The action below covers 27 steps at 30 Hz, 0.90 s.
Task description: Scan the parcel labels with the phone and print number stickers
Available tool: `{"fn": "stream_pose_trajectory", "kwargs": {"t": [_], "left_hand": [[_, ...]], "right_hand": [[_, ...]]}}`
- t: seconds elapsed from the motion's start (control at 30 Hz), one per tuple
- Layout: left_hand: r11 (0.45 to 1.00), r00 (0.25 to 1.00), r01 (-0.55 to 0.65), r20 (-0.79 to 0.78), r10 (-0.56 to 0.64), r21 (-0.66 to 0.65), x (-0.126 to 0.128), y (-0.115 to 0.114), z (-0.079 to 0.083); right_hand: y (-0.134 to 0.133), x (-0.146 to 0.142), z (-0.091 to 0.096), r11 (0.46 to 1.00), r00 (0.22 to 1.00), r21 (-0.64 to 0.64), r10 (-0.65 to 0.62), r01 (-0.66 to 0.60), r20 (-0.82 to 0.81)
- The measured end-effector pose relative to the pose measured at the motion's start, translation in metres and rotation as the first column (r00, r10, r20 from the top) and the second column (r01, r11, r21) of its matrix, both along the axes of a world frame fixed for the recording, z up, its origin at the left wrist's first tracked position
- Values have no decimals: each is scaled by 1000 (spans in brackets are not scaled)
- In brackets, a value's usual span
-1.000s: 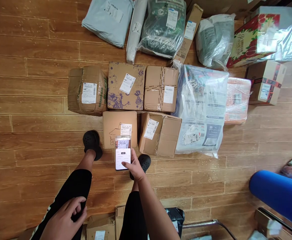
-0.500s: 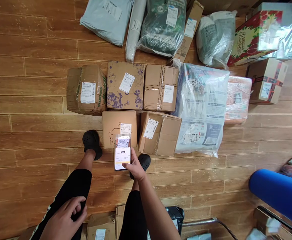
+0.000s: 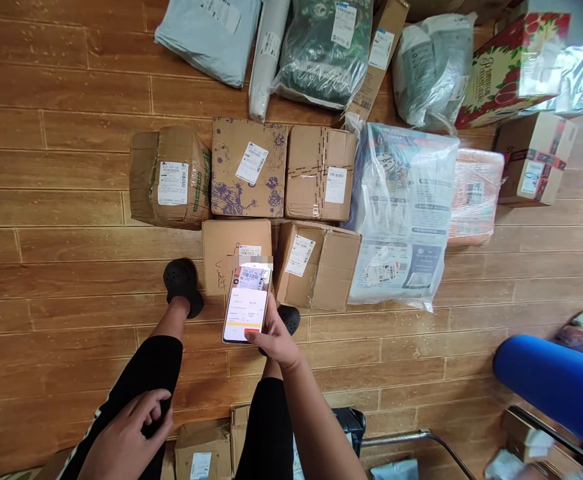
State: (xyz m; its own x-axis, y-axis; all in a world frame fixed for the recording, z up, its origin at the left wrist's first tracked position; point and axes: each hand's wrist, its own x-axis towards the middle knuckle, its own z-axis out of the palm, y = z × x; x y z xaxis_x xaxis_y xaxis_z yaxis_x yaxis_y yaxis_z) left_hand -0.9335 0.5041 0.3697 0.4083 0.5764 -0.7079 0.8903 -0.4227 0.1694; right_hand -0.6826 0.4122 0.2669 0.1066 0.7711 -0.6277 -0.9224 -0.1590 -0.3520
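In my right hand (image 3: 276, 337) is a smartphone (image 3: 245, 307), gripped at its right edge with the thumb over the lower screen. The screen shows a label and barcode at the top and a white form with an orange strip and a red button below. Behind the phone lies a small brown box (image 3: 216, 260) with a line drawing; the phone hides part of its label. My left hand (image 3: 134, 427) rests by my left knee, fingers loosely curled, thumb apart, nothing in it. To the phone's right sits a taped carton (image 3: 336, 267) with a white label.
Beyond are a dented carton (image 3: 146, 177), a purple-patterned box (image 3: 231, 173), a taped box (image 3: 316, 173) and a large plastic-wrapped pack (image 3: 406, 193). Bagged parcels (image 3: 321, 60) line the far side. A blue roll (image 3: 551, 387) and metal bar (image 3: 396, 438) are at lower right; cartons (image 3: 204, 447) lie below me.
The phone has tilted and shifted slightly, its top leaning right. A red button now shows on its screen near my thumb. My left hand has barely moved.
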Motion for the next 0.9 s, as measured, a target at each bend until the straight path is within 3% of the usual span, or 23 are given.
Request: {"fn": "stream_pose_trajectory", "kwargs": {"t": [0.17, 0.4, 0.53, 0.9], "left_hand": [[1000, 999, 15, 30, -15, 0, -4, -1, -1], [989, 986, 118, 111, -128, 88, 0, 1, 0], [988, 977, 107, 171, -125, 113, 8, 4, 0], [992, 982, 89, 157, -102, 90, 7, 2, 2]], "right_hand": [[2, 0, 1, 1000, 1000, 1, -13, 13, 18], [1, -1, 0, 1000, 1000, 11, -9, 9, 13], [-3, -3, -1, 1000, 1000, 8, -28, 27, 15], [-44, -16, 2, 954, 985, -252, -173, 165, -10]]}}
